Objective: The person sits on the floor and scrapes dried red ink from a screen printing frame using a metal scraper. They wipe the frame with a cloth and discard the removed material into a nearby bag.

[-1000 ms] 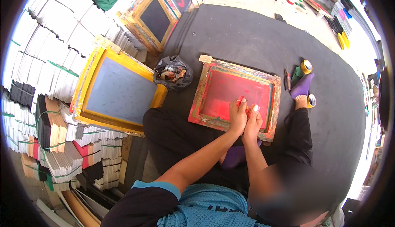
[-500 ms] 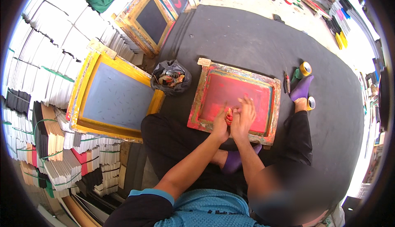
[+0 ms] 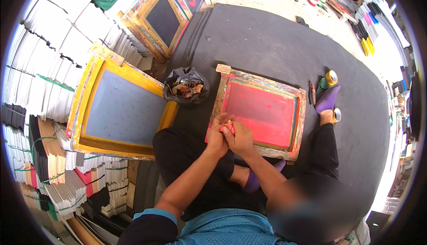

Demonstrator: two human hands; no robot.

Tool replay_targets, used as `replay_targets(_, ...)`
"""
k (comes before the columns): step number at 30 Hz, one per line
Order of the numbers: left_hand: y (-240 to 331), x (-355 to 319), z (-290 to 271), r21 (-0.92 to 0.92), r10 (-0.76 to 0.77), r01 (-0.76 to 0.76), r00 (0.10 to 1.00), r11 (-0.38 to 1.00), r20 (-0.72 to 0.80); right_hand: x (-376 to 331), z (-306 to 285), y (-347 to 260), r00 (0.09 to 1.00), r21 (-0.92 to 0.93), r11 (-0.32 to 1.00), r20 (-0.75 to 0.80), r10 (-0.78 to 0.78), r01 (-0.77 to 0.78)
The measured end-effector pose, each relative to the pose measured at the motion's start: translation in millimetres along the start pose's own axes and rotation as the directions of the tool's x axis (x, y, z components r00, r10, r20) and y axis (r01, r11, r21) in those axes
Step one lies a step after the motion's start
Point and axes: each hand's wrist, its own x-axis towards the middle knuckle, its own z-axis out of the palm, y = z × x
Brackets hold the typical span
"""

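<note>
Close together over the near left part of a red screen-printing frame (image 3: 284, 125), my two hands are closed around a small crumpled red and yellowish wad (image 3: 229, 126). My left hand (image 3: 217, 139) grips it from the left, while my right hand (image 3: 242, 140) pinches its other side with the thumb on top. Fingers cover much of the wad, so its material cannot be made out. The frame lies flat, its wooden border smeared with paint and its mesh stained red and pink.
Left of the red frame stands a black plastic bag (image 3: 187, 85) of crumpled scraps. A yellow-edged screen frame (image 3: 80, 129) leans beside my left knee. Tape rolls (image 3: 331, 77) and a slim red-and-black tool (image 3: 312, 93) lie by my purple-socked foot (image 3: 328, 99). Stacked sheets (image 3: 49, 76) line the left.
Both hands have moved left and slightly toward me, to the frame's near left edge, still with the wad. My right hand's spread fingers have curled in around it.
</note>
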Motion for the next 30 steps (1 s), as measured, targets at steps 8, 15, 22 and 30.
replay_targets(8,103.6,30.7,-38.5,0.358,0.361,-0.202,0.809,0.912,-0.464,37.2,27.0,-10.2,0.913,0.253,0.878,0.094,0.396,-0.407)
replay_targets(15,127.7,74.4,-57.8,0.305,0.376,-0.244,0.765,0.921,-0.522,122.2,70.9,-53.6,0.962,0.369,0.888,0.088,0.26,-0.274)
replay_targets(22,114.8,85.4,-59.7,0.309,0.566,-0.477,0.642,0.823,-0.517,169.3,150.0,-8.6,0.921,-0.184,0.957,0.363,-0.144,0.222)
replay_targets(30,110.5,92.2,-78.4,0.429,0.619,-0.449,0.625,0.784,-0.476,161.8,173.3,-3.3,0.908,-0.422,0.853,0.398,-0.129,0.307)
